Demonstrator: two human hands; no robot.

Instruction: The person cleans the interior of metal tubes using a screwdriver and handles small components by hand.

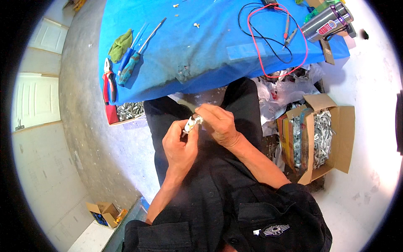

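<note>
Above my lap, my left hand (180, 140) is closed around a small white tube-shaped part (189, 125), gripped between thumb and fingers. The tube is tilted, and a dark opening shows near its upper end. My right hand (221, 127) pinches a pale, crumpled bit (199, 120) at that end, its thumb and forefinger meeting beside the left thumb. Whether the bit is joined to the tube I cannot tell. Fingers cover much of both pieces.
On the blue-covered table (189, 50) lie red-and-blue pliers (109, 84), a teal-handled screwdriver (130, 69), a green cloth (121, 45), test leads (289, 38) and a steel flask (323, 28). A cardboard box (345, 138) of metal pieces stands right; another bin (112, 115) sits left.
</note>
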